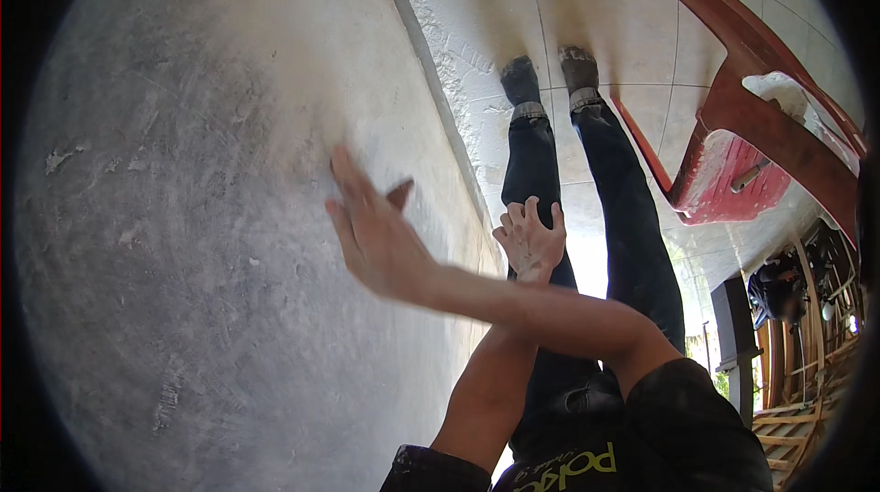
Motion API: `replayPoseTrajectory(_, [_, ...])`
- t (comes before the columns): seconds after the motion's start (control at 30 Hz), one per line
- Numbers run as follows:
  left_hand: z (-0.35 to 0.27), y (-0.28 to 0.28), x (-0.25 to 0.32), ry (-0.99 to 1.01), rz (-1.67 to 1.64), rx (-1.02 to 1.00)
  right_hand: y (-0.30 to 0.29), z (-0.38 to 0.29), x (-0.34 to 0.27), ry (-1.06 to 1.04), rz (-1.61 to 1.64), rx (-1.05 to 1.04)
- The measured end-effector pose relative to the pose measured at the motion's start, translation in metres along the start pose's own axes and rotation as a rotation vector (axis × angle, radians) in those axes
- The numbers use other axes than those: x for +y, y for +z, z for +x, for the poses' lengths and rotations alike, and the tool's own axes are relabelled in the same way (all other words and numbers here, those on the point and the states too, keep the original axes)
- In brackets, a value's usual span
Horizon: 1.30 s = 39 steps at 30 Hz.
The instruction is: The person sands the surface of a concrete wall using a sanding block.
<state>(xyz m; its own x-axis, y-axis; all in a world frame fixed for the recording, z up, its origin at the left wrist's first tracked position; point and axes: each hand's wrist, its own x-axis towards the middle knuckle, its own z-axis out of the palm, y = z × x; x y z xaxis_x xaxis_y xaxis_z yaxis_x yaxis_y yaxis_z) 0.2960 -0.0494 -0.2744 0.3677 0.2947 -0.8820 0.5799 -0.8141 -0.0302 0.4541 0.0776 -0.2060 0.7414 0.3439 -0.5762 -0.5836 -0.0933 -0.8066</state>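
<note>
My right hand [385, 237], blurred by motion, is stretched across my left forearm to a grey plastered wall [227, 272]. The dark brown corner of a flat piece [399, 195] juts out from under it; blur hides what it is, and the hand seems to press it to the wall. Below the crossed arms, my left hand [533, 241] hangs in front of my dark jeans [533, 162]. Its fingers are spread and slightly bent, pale dust marks the skin, and nothing is in it.
A red plastic chair [784, 100] stands at the right, smeared with white; a wooden-handled tool [749, 175] lies on its seat. White powder [450, 72] lines the tiled floor [625, 10] along the wall's foot. Farther off are a person [777, 292] and wooden poles [811, 327].
</note>
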Motion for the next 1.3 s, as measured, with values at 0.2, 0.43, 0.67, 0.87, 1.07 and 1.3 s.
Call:
replayPoseTrajectory(0.2, [-0.002,0.002,0.000,0.004,-0.004,-0.025,-0.006,0.004,-0.005,0.079,0.117,-0.025])
replayPoseTrajectory(0.43, [-0.003,0.003,-0.002,-0.006,-0.022,0.044,-0.003,0.021,0.009,0.070,0.030,0.030])
replayPoseTrajectory(0.67, [-0.002,-0.007,-0.001,0.003,0.017,-0.012,0.007,-0.007,0.008,-0.098,-0.066,0.072])
replayPoseTrajectory(0.87, [-0.002,-0.007,-0.002,-0.011,-0.018,0.003,0.004,0.008,0.011,-0.096,-0.006,0.133])
replayPoseTrajectory(1.07, [-0.004,-0.001,-0.004,0.030,-0.008,0.090,-0.009,0.019,0.006,0.050,0.131,0.024])
replayPoseTrajectory(1.3, [0.000,-0.003,-0.005,0.026,-0.038,0.048,-0.006,-0.003,-0.006,-0.030,0.070,-0.003])
